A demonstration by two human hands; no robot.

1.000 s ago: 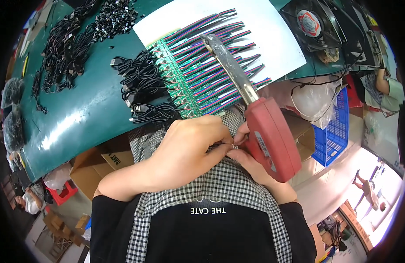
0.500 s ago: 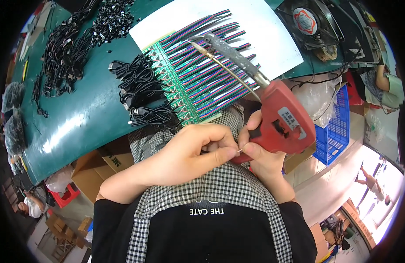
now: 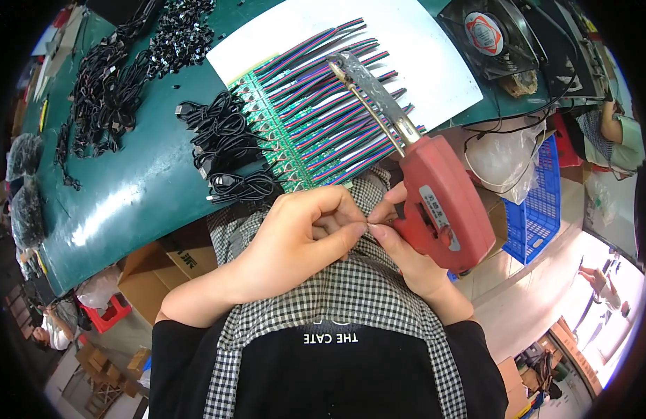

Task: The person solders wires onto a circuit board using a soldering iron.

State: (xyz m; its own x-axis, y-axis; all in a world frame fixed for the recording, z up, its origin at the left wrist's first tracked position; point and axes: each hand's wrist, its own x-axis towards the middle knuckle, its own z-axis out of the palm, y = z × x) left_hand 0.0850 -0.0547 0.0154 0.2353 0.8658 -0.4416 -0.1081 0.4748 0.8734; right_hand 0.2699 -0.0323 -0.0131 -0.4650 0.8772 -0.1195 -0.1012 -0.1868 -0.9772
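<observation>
My left hand [image 3: 288, 234] is closed, its thumb and forefinger pinched together in front of my apron. Its fingertips meet those of my right hand [image 3: 415, 264]; what lies between them is too small to make out. My right hand also holds a red soldering gun [image 3: 454, 199], whose metal arm and thin tip point up and left over the boards. Beyond my hands lies a row of green circuit boards [image 3: 279, 133] with striped ribbon wires [image 3: 337, 105] on a white sheet [image 3: 434, 52]. Coiled black cables [image 3: 228, 126] sit along the boards' left side.
More black cables [image 3: 103, 98] and a heap of small black parts [image 3: 179, 35] lie on the green table [image 3: 134, 195]. A fan [image 3: 487, 35] stands at the far right. A blue crate [image 3: 532, 202] and a cardboard box [image 3: 151, 269] are below table level.
Both hands have shifted slightly left, fingertips still together. The soldering gun has tilted more upright, its tip moving right over the wires.
</observation>
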